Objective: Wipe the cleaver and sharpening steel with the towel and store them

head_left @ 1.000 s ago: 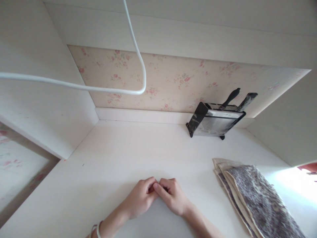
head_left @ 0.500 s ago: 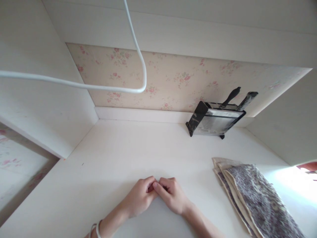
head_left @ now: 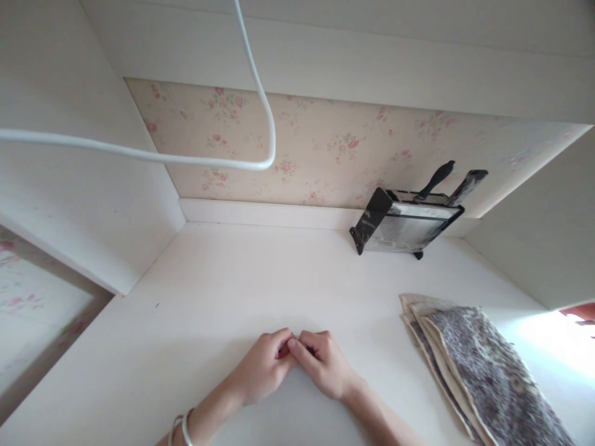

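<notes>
My left hand [head_left: 264, 367] and my right hand [head_left: 326, 365] meet low in the middle of the head view, over the white countertop [head_left: 260, 266]. Both are closed, with fingers curled inward and fingertips touching. The right thumb lies against the left hand's fingers. Whatever may be inside the curled fingers is hidden. A light-coloured band [head_left: 185, 428] circles the left wrist.
A black knife holder [head_left: 404, 234] with clear panels stands against the flowered back wall, two handles sticking up. To the right of my hands lies a folded grey-purple patterned cloth [head_left: 488, 365]. A white cable [head_left: 204, 162] hangs across the upper left.
The hands keep the same closed, touching pose. Only a very slight shift of the camera view shows.
</notes>
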Tool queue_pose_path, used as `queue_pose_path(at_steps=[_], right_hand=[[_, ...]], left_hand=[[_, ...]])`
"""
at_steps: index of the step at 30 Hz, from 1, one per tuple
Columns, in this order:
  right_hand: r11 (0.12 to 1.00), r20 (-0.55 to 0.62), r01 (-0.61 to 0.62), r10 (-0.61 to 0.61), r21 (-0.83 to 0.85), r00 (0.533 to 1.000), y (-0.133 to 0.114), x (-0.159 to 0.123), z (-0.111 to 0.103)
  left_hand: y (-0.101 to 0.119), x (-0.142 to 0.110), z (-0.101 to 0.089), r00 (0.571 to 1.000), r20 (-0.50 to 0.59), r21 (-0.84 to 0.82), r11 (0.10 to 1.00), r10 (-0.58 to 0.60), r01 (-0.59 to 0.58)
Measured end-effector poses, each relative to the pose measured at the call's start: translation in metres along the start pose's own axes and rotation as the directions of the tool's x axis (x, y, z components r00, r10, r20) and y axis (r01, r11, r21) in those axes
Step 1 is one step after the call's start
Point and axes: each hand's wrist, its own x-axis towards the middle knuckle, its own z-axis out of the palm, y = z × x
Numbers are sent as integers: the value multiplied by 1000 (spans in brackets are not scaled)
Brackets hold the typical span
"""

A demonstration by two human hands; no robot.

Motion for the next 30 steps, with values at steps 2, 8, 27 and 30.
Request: queue_pose_path(at_steps=[2,8,27,30], right_hand=[[1000,-2,-1,1,-1,1000,0,0,0],[1000,-2,5,-5,-2,1000,0,0,0],[1000,-2,4,-4,-5,1000,2,0,1],[1000,-6,3,-3,-6,1000,2,0,2]], left_hand=[[0,0,0,1000,-5,5,1000,-3,3],[0,0,1,1000,-8,11,1000,2,-2],[0,1,1,1000,-6,12,1000,-3,3],[0,0,1,1000,-8,-6,1000,-9,9]])
